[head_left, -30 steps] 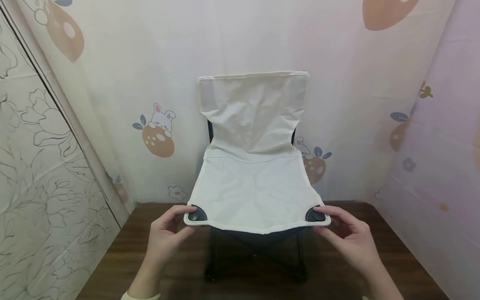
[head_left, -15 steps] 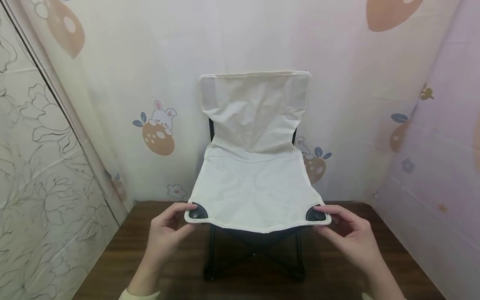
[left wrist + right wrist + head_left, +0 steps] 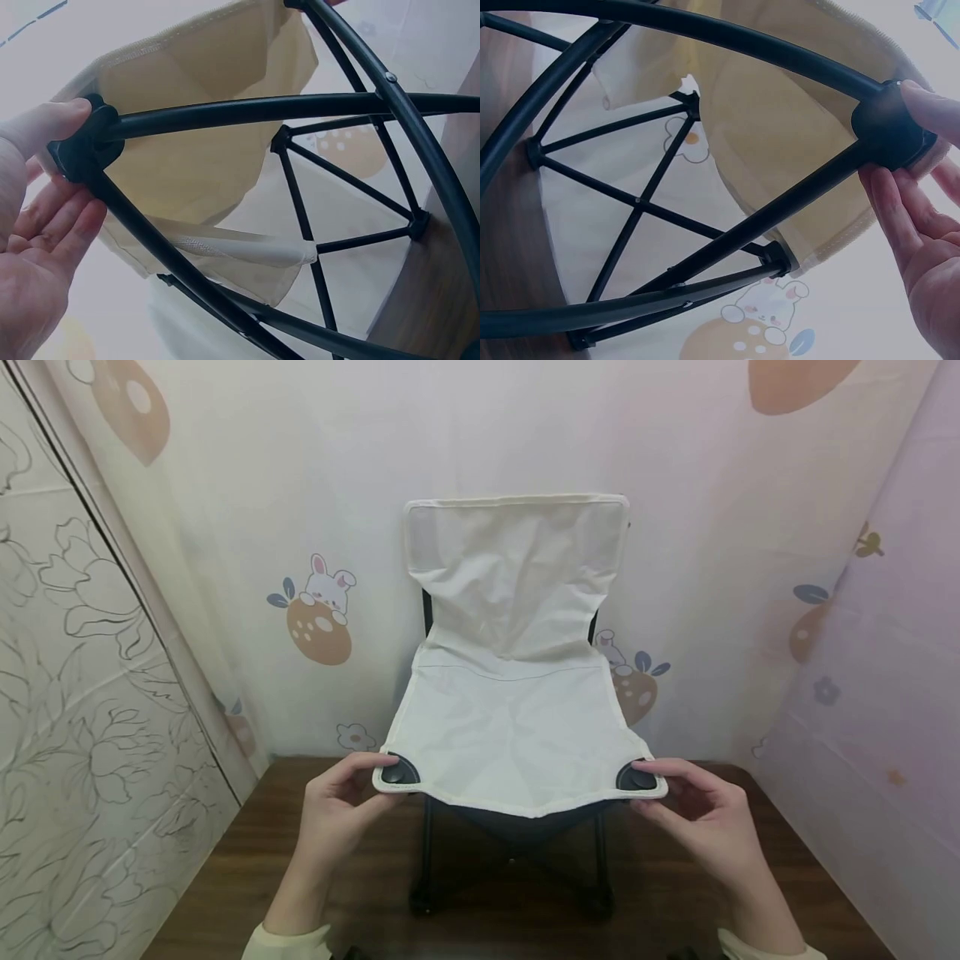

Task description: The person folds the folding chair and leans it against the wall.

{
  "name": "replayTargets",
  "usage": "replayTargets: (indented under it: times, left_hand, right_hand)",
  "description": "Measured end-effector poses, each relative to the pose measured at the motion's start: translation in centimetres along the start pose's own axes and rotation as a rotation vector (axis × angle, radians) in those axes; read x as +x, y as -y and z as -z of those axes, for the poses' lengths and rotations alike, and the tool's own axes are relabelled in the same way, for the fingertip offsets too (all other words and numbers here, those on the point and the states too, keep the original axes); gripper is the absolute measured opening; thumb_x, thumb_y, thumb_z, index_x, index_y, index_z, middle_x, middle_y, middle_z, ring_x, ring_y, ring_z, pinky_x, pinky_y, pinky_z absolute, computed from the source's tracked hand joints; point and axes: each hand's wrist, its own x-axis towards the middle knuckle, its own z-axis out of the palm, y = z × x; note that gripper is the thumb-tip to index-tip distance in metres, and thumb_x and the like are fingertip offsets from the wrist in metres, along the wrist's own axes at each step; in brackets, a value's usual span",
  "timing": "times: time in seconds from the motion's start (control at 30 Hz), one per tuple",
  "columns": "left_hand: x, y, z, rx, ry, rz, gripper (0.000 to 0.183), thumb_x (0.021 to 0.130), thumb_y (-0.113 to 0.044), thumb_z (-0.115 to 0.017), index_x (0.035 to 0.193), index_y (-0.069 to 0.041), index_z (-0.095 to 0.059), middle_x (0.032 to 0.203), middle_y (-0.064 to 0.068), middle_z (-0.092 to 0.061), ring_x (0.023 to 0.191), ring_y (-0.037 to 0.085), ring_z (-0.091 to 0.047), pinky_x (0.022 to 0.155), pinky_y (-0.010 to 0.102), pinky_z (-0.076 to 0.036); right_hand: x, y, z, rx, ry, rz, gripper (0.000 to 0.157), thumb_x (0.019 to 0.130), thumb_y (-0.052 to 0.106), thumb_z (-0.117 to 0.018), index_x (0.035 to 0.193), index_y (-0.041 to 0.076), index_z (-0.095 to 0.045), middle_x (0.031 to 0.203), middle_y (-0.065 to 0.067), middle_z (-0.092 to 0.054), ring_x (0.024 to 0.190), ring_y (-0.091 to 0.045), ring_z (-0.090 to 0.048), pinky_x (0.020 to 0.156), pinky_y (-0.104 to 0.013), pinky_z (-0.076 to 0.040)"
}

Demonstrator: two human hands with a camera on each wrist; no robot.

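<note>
A small folding chair (image 3: 510,727) with a cream fabric seat and backrest stands unfolded, facing me, on crossed dark tube legs. My left hand (image 3: 337,806) pinches the seat's front left corner, fingers over the black corner patch (image 3: 400,770) and thumb at the edge. At the front right corner my right hand (image 3: 705,810) does the same over the other black patch (image 3: 636,776). From beneath, the left wrist view shows a black plastic joint (image 3: 88,139) between thumb and fingers, with two tubes meeting in it. A matching joint (image 3: 891,124) sits in the right hand's grip.
The chair's feet stand on a dark brown wooden tabletop (image 3: 247,860). Close behind is a pale curtain (image 3: 510,427) printed with rabbits and orange fruit. A line-drawn floral sheet (image 3: 82,693) hangs at the left, and a pinkish curtain (image 3: 885,710) at the right.
Both hands keep their grip on the front corners. Chair and hands sit slightly higher in the head view, and more of the sleeves shows at the bottom.
</note>
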Motion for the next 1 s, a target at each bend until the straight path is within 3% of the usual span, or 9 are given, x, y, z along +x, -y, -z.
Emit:
replayTargets:
  times: [0.27, 0.53, 1.0]
  left_hand:
    - [0.08, 0.01, 0.13, -0.013, 0.007, -0.014, 0.041, 0.081, 0.022, -0.084, 0.118, 0.008, -0.075, 0.121, 0.011, -0.077, 0.114, 0.022, -0.076, 0.101, 0.034, -0.061]
    - [0.17, 0.13, 0.0, -0.023, 0.022, -0.03, 0.042, 0.079, 0.024, -0.084, 0.117, 0.008, -0.075, 0.118, 0.012, -0.077, 0.112, 0.021, -0.076, 0.102, 0.034, -0.061]
    - [0.35, 0.13, -0.1, -0.013, 0.02, -0.02, 0.042, 0.082, 0.022, -0.084, 0.119, 0.006, -0.075, 0.119, 0.012, -0.077, 0.112, 0.021, -0.076, 0.101, 0.034, -0.06]
  right_hand:
    - [0.56, 0.22, -0.23, 0.032, 0.022, 0.047, 0.056, 0.07, -0.042, -0.073, 0.122, -0.021, -0.067, 0.116, -0.017, -0.078, 0.102, -0.017, -0.075, 0.088, -0.021, -0.062]
    - [0.46, 0.54, -0.39, 0.014, 0.014, 0.041, 0.056, 0.069, -0.041, -0.074, 0.121, -0.021, -0.068, 0.114, -0.017, -0.079, 0.101, -0.016, -0.075, 0.092, -0.021, -0.06]
    - [0.59, 0.71, -0.98, -0.012, 0.007, 0.039, 0.055, 0.071, -0.04, -0.074, 0.122, -0.02, -0.068, 0.116, -0.015, -0.078, 0.102, -0.016, -0.074, 0.088, -0.021, -0.061]
